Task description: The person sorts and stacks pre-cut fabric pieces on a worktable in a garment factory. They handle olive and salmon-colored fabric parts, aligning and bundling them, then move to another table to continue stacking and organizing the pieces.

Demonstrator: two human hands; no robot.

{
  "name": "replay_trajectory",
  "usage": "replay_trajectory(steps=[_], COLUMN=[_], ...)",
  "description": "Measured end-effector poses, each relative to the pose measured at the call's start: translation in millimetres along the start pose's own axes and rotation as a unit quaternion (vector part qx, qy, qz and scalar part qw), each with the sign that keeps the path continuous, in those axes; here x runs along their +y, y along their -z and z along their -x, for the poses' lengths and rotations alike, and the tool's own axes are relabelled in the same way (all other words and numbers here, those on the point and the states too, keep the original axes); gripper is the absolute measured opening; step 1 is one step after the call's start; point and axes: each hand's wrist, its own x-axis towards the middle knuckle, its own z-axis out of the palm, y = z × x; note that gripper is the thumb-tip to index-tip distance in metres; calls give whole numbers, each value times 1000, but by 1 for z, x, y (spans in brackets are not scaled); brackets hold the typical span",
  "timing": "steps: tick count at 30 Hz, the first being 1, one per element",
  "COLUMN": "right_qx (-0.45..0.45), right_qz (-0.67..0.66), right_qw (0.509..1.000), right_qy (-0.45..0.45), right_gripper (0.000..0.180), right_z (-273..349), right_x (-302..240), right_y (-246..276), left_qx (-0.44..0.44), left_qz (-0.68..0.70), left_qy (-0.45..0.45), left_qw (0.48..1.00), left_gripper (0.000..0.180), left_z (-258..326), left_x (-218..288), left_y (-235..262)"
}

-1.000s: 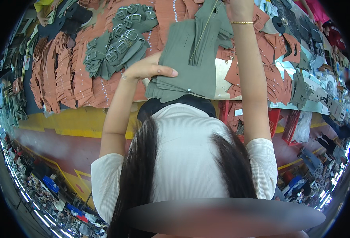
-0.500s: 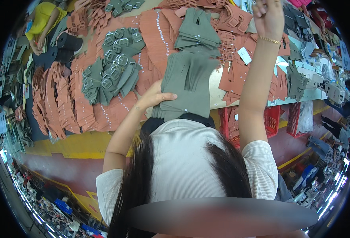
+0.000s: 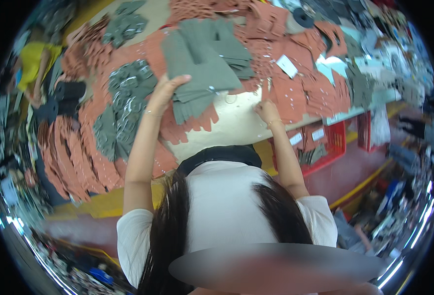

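My left hand (image 3: 165, 94) grips the near left edge of a stack of grey-green flat cut pieces (image 3: 204, 73), its thumb lying on top. The stack overlaps orange-brown pieces and lies against a second grey-green pile (image 3: 236, 56). My right hand (image 3: 268, 112) is low over the table's right part, beside orange-brown cut pieces (image 3: 291, 96). Its fingers are curled together, and I cannot make out whether anything small is between them. Left of my left hand lie bundles of grey-green straps with metal buckles (image 3: 132, 81).
A bare pale table patch (image 3: 236, 114) lies between my hands. Orange-brown strips (image 3: 74, 157) fan out at the left, near black spools (image 3: 69, 93). A red crate (image 3: 339, 145) stands below the right edge. A person in yellow (image 3: 39, 64) works at the far left.
My left hand has moved the grey-green stack away from me and leftward, baring pale table. My right hand has come down from its raised place at the far right to the table.
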Motion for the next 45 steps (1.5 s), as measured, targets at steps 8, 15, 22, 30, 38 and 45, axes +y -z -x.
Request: replay_trajectory(steps=[8,15,22,30,38,45], right_qx=[43,95,1,-9,16,30], right_qz=[-66,-90,-115,-135,-164,-192], right_qw=[990,988,987,987,986,981], right_qy=[-115,-85,-109,-83,-33,-9], right_gripper=[31,47,42,40,39,36], right_z=[-47,-69,-65,-66,-86,-101], right_x=[25,20,-10,-13,-29,-41], right_y=[38,60,61,63,67,78], left_qx=[27,-62,-86,-207,-84,64], left_qz=[56,68,-43,-125,-276,-485], left_qy=[11,32,91,178,106,-30], left_qw=[998,995,991,954,952,872], left_gripper=[57,59,66,60,84,82], left_z=[-30,-103,-211,-252,-245,-246], left_x=[8,30,19,26,31,8], left_y=[7,-11,-4,12,8,-18])
